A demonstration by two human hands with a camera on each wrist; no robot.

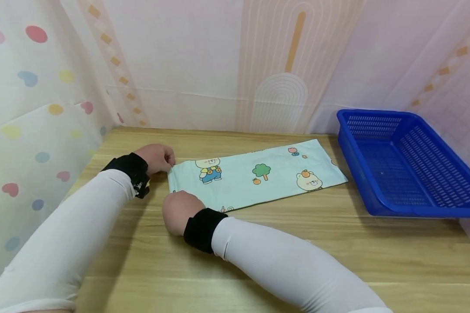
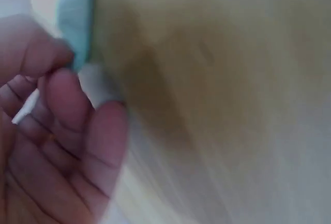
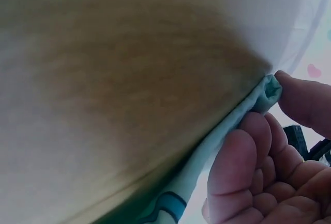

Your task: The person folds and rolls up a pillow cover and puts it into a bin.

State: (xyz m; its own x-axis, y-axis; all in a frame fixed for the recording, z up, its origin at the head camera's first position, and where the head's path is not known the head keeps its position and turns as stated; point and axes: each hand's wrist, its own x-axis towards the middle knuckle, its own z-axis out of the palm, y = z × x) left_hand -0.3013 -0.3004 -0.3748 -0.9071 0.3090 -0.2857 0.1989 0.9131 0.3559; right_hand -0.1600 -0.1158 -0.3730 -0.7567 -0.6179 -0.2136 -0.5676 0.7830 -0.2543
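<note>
A mint-green cloth printed with cartoon bears, a tree and oranges lies folded into a long strip on the wooden table. At the strip's far left corner, my left hand pinches the edge between thumb and finger; its wrist view has the cloth's end at those fingertips. My right hand is at the near left corner, its fingers hidden from the head view. In the right wrist view, the thumb and curled fingers hold the cloth's rolled end.
On the right of the table stands a blue plastic basket with slotted walls, close to the cloth's right end. A patterned curtain hangs behind the table, and another with dots and hearts hangs along the left.
</note>
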